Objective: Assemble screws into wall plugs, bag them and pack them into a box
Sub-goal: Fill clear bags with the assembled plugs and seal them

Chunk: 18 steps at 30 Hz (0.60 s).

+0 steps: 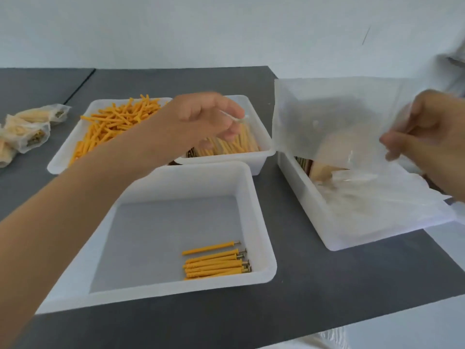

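A: Several assembled plugs, orange with screw heads showing, lay side by side in the near white tray, toward its right front corner.

B: And the hands?

A: The right hand pinched a clear plastic bag and held it up over the right tray. The left hand reached over the far middle tray, fingers loosely curled; whether it held anything, I could not tell.

B: What lay further out?

A: Loose orange plugs were heaped in the far left tray, and filled bags sat on the grey table at the left edge
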{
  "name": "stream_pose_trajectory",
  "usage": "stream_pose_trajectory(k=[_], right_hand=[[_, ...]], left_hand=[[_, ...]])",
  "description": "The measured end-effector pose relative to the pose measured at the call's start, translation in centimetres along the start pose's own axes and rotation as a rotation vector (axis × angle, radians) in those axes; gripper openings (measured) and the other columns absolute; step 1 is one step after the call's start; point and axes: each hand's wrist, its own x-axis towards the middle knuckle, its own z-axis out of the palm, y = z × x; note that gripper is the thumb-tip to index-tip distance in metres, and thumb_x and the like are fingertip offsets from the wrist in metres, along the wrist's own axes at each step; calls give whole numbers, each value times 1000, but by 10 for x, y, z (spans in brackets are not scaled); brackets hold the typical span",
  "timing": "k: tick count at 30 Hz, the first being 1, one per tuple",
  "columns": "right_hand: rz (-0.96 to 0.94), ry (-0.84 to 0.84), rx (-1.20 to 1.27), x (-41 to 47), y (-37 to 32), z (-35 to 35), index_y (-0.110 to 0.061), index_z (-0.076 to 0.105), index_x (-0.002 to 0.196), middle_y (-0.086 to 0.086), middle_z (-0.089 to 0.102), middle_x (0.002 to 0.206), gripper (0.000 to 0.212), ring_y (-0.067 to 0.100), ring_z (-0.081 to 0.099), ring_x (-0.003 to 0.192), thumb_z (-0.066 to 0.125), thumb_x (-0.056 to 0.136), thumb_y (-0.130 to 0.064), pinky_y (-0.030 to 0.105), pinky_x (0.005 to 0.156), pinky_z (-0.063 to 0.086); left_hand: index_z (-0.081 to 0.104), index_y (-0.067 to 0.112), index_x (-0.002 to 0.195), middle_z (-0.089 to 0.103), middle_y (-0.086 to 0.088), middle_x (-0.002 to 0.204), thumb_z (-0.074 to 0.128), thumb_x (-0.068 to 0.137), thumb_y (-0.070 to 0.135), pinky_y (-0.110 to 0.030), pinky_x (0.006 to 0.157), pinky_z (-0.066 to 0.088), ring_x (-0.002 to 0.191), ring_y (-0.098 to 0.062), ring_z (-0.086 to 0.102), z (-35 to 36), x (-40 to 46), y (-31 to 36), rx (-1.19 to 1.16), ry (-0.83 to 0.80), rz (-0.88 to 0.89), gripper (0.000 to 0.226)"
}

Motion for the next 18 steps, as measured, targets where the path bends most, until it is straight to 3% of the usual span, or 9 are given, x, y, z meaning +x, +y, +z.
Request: stream_pose_trajectory(k=[3, 7, 9, 11, 14, 16, 18], right_hand=[[-136, -214, 191, 13, -44, 37, -21, 58, 85, 3, 72, 78, 30, 21, 72, 68, 73, 79, -47, 32, 61, 57], [-142, -634, 445, 22, -78, 95, 14, 53, 100, 27, 67, 88, 32, 35, 69, 82, 70, 88, -11, 32, 75, 57], [-50, -731, 546, 23, -87, 121, 18, 50, 104, 32, 62, 91, 37, 38, 64, 81, 63, 84, -9, 43, 80, 54], [67, -801, 645, 21, -89, 141, 13, 51, 101, 23, 60, 85, 31, 31, 62, 76, 62, 81, -8, 41, 78, 54], [218, -839, 817, 8, -79, 165, 0, 52, 92, 10, 59, 75, 13, 22, 62, 68, 61, 83, -5, 29, 70, 54], [325, -740, 834, -8, -70, 177, -1, 53, 88, 9, 59, 70, 9, 21, 61, 64, 62, 85, -3, 27, 66, 54], [383, -574, 725, -23, -65, 187, -1, 56, 86, 8, 61, 66, 9, 22, 63, 63, 64, 88, 1, 23, 64, 53]], left_hand=[[50, 39, 126, 61, 17, 124, 56, 84, 55, -24, 94, 45, 118, 1, 55, -4, -5, -3, 86, 105, 110, 45], [25, 31, 149, 38, 17, 148, 54, 90, 57, -10, 105, 25, 139, 1, 28, -3, -17, -23, 352, 163, 237, 70], [24, 30, 150, 39, 13, 148, 53, 89, 58, -10, 106, 23, 139, -2, 29, -1, -20, -36, 328, 140, 179, 73], [28, 28, 149, 43, 12, 145, 55, 90, 59, -10, 104, 26, 135, -2, 34, 0, -21, -49, 296, 98, 103, 71], [48, 33, 135, 54, 24, 125, 55, 86, 57, -5, 90, 36, 114, 9, 48, 1, -24, -67, 288, -24, -19, 56], [63, 38, 101, 66, 23, 91, 62, 90, 47, -16, 72, 43, 84, 4, 59, 3, -24, -78, 283, -110, -70, 14], [63, 29, 82, 66, 15, 66, 64, 93, 34, -16, 58, 43, 61, 0, 60, 6, -24, -89, 217, -132, -101, 13]])
